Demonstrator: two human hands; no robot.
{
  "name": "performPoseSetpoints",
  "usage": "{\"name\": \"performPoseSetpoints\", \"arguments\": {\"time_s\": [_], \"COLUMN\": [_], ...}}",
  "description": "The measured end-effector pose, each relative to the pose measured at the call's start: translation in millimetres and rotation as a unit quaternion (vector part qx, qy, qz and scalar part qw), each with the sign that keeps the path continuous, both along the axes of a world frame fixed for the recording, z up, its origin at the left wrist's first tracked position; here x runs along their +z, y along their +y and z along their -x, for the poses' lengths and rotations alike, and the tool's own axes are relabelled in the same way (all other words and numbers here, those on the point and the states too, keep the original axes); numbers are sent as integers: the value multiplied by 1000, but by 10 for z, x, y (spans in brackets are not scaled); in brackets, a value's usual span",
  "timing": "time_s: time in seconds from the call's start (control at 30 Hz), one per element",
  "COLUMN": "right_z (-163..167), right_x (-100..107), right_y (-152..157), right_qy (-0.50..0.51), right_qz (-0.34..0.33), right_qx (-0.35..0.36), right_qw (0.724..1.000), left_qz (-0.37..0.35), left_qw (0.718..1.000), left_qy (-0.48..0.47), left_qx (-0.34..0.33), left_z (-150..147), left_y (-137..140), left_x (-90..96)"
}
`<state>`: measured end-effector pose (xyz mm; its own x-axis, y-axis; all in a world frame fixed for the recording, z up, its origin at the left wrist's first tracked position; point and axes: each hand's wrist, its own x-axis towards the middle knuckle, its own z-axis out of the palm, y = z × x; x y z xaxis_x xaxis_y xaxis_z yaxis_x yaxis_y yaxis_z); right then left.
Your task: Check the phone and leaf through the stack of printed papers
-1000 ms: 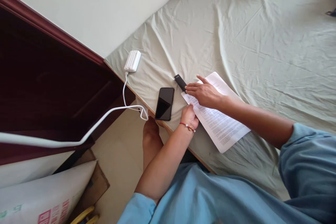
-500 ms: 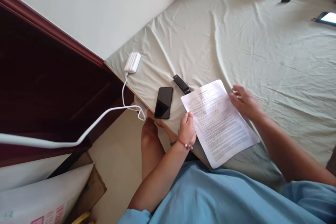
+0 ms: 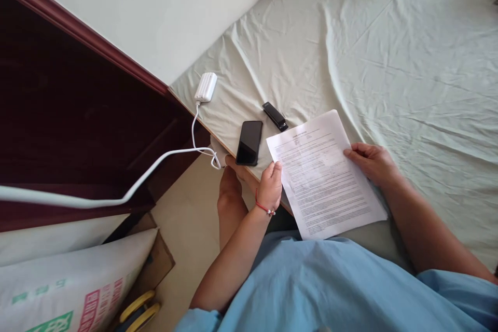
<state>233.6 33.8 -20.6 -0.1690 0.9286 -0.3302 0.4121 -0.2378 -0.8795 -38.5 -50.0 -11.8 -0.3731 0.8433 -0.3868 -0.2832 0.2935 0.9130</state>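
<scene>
A printed sheet of paper (image 3: 324, 174) is held over the near edge of a bed covered by a pale green sheet (image 3: 389, 62). My left hand (image 3: 270, 184), with a red bead bracelet on the wrist, pinches the paper's left edge. My right hand (image 3: 371, 162) grips its right edge. Just beyond the paper's top left corner lies a small black stapler (image 3: 275, 116). A black phone (image 3: 249, 142) rests face up to the left of the paper, near the bed's edge.
A white power bank (image 3: 206, 86) sits at the bed's corner, its white cable (image 3: 155, 163) hanging off to the left. A dark wooden cabinet (image 3: 78, 114) stands at left. A printed white sack (image 3: 66, 290) and cardboard lie on the floor.
My right hand left the stapler at the paper's top corner and moved to the paper's right edge, which it now grips. The paper shifted slightly and is held by both hands.
</scene>
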Motion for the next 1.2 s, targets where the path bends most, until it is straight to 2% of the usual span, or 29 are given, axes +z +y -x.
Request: {"name": "performPoseSetpoints", "arguments": {"time_s": [0.07, 0.1, 0.13, 0.2, 0.27, 0.33, 0.47, 0.67, 0.83, 1.03, 1.2], "right_z": [4, 4, 5, 12, 23, 30, 17, -13, -12, -12, -14], "right_x": [-23, -23, -18, 3, 27, 43, 33, -9, 0, 2, -22], "right_y": [-7, -7, -6, -2, -1, -1, -2, 3, -7, -24, -27], "right_qy": [-66, -87, -98, -108, -115, -117, -101, -91, -86, -85, -79], "right_qz": [-56, -72, -82, -92, -100, -102, -110, -127, -117, -117, -117], "right_qx": [21, 31, 40, 51, 54, 56, 64, 77, 81, 78, 80], "right_qw": [996, 993, 991, 989, 987, 986, 987, 985, 986, 986, 987], "left_qz": [21, 36, 41, 54, 96, 153, 226, 234, 234, 239, 213], "left_qw": [981, 956, 919, 829, 767, 743, 719, 679, 662, 664, 703], "left_qy": [192, 293, 391, 556, 634, 650, 653, 693, 708, 704, 671], "left_qx": [-12, -7, 2, 2, -12, -38, -77, -67, -72, -79, -104], "left_z": [166, 254, 339, 485, 589, 654, 710, 671, 612, 672, 875], "left_y": [15, 40, 81, 203, 366, 536, 778, 836, 833, 851, 693], "left_x": [42, 76, 113, 171, 182, 146, 44, 21, 3, 15, 14]}}
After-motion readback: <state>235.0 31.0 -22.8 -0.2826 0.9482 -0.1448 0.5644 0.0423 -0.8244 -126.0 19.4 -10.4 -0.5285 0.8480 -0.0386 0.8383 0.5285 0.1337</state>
